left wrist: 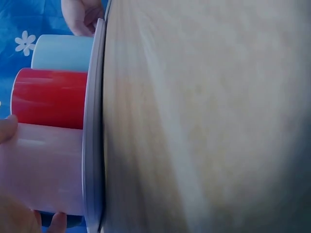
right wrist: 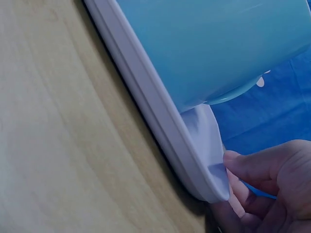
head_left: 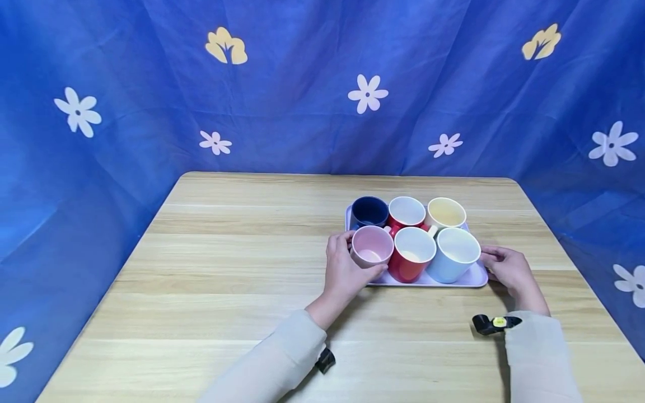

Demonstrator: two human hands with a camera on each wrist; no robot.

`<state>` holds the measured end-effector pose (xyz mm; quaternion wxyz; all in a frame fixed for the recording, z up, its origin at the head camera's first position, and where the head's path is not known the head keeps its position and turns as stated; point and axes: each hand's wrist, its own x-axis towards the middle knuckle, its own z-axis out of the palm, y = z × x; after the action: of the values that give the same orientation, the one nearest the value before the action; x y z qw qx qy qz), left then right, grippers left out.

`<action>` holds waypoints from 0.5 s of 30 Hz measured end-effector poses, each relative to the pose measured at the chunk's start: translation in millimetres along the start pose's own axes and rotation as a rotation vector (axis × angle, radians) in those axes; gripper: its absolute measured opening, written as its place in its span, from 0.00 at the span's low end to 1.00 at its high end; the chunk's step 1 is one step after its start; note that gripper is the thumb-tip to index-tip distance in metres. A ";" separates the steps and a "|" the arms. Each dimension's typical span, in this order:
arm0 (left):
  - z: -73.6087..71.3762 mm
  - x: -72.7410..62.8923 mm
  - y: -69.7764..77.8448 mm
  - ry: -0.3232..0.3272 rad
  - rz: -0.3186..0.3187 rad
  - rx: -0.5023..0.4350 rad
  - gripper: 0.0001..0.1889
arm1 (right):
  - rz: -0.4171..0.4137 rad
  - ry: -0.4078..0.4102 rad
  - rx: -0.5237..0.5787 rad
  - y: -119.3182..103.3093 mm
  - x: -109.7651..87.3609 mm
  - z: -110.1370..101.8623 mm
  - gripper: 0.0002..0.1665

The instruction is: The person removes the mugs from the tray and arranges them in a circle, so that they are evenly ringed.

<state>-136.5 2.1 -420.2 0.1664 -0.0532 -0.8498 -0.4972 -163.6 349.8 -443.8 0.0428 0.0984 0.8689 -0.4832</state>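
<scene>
A pale lilac tray (head_left: 475, 276) bears several mugs in two rows. At its near left stands a pink mug (head_left: 372, 249), upright, and my left hand (head_left: 346, 273) grips it with the thumb at the front and the fingers round the left side. The near row continues with a red mug (head_left: 406, 267) with a white inside and a light blue mug (head_left: 447, 270). My right hand (head_left: 510, 271) pinches the tray's right end, with the thumb at the rim (right wrist: 217, 175) in the right wrist view.
Behind stand a dark blue mug (head_left: 370, 211), another red mug (head_left: 406, 211) and a cream mug (head_left: 446, 212). The tray lies on a wooden table (head_left: 227, 268), right of centre. A blue flowered cloth (head_left: 292, 89) hangs behind and at the sides.
</scene>
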 end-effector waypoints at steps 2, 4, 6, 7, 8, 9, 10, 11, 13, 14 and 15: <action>0.9 0.1 0.0 0.012 0.006 -0.006 0.44 | 0.003 0.003 -0.010 0.0 -0.1 0.1 0.25; 1.8 0.0 -0.4 0.025 0.014 -0.009 0.43 | 0.011 0.008 -0.018 -0.4 -0.3 0.5 0.25; 2.5 0.0 -1.0 0.042 0.026 -0.008 0.42 | 0.020 0.011 -0.022 -1.0 -0.3 1.1 0.25; 2.8 0.0 -1.4 0.051 0.033 -0.005 0.42 | 0.023 0.010 -0.019 -1.3 -0.3 1.4 0.25; 3.2 0.0 -1.9 0.059 0.040 0.000 0.42 | 0.026 0.010 -0.015 -1.5 -0.2 1.7 0.25; 3.6 -0.2 -2.3 0.066 0.047 0.005 0.42 | 0.030 0.010 -0.012 -1.5 -0.3 2.0 0.25; 3.8 -0.2 -2.7 0.073 0.056 0.009 0.42 | 0.032 0.010 -0.007 -1.5 -0.4 2.2 0.25; 3.9 -0.3 -2.8 0.080 0.066 0.014 0.42 | 0.033 0.011 -0.003 -1.7 -0.7 2.5 0.25; 4.0 -0.4 -2.9 0.086 0.078 0.024 0.43 | 0.033 0.013 0.002 -1.9 -0.9 2.8 0.25; 3.9 -0.4 -2.8 0.089 0.083 0.025 0.43 | 0.034 0.015 0.002 -2.0 -0.9 3.0 0.25; 3.9 -0.3 -2.6 0.092 0.088 0.028 0.43 | 0.036 0.018 0.001 -2.2 -1.0 3.1 0.25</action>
<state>-137.8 4.1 -424.2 0.2277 -0.0653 -0.8451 -0.4793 -163.2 345.9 -443.5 0.0436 0.1182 0.8670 -0.4821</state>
